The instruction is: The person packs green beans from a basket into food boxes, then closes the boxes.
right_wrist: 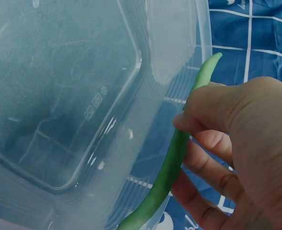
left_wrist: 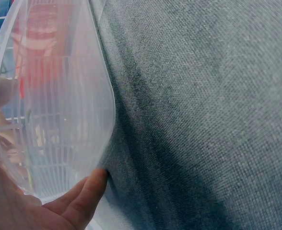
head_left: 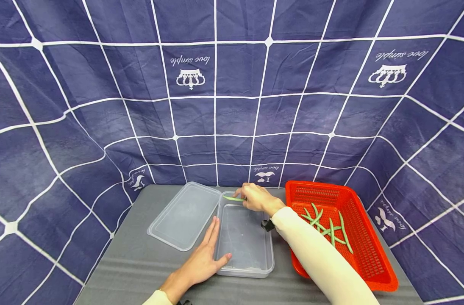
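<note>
A single green bean [head_left: 233, 198] is pinched between the thumb and fingers of my right hand [head_left: 257, 198], at the far end of a clear plastic container [head_left: 251, 273]. In the right wrist view the bean [right_wrist: 169, 165] is slightly curved and lies along the container's rim [right_wrist: 204, 28]. My left hand [head_left: 203, 259] rests against the container's left side, its fingers straight along the outer wall and the thumb over the rim. In the left wrist view fingertips [left_wrist: 99, 178] touch the outside of the wall near its base.
Left of the container a clear lid [head_left: 186, 214] lies flat on the grey cloth [head_left: 140, 262]. On the right stands a red basket [head_left: 382, 279] with several green beans [head_left: 344, 233]; the right forearm passes over its near left side. A blue checked curtain [head_left: 235, 118] closes the back and sides.
</note>
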Tool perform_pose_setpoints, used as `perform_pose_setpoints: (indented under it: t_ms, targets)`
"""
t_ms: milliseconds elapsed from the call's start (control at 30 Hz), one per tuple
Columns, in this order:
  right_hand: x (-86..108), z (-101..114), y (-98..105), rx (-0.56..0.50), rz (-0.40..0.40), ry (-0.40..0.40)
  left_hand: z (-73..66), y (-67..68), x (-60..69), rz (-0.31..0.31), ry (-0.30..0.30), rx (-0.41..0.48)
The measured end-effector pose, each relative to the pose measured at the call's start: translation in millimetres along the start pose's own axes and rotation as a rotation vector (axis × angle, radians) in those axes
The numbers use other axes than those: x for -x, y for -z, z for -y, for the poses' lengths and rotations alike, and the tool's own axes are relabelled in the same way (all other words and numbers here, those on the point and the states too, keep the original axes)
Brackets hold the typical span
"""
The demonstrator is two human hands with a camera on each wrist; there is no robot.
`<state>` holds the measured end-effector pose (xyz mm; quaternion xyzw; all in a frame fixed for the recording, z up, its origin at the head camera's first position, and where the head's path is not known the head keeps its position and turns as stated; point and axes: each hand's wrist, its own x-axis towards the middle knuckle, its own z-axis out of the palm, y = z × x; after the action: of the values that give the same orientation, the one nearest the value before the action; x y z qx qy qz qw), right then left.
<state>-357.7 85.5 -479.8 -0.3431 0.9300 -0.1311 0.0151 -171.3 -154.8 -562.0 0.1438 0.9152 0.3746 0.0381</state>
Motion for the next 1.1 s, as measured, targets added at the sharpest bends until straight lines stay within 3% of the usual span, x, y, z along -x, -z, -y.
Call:
perform_pose_setpoints:
  t_ms: [467, 767, 1100]
  targets:
    - [22.9, -5.6, 17.8, 0.032, -0.047, -0.025, -2.1, -1.1, -0.8, -0.014, -0.001, -0.005]
    - [55.6, -16.4, 36.4, 0.013, -0.071, -0.032, -2.3, -1.0, 1.8, -0.007, -0.007, -0.013]
    - [95.4, -46.0, 57.1, 0.023, -0.174, -0.061, -2.7, -0.4, -0.2, -0.021, -0.015, -0.016]
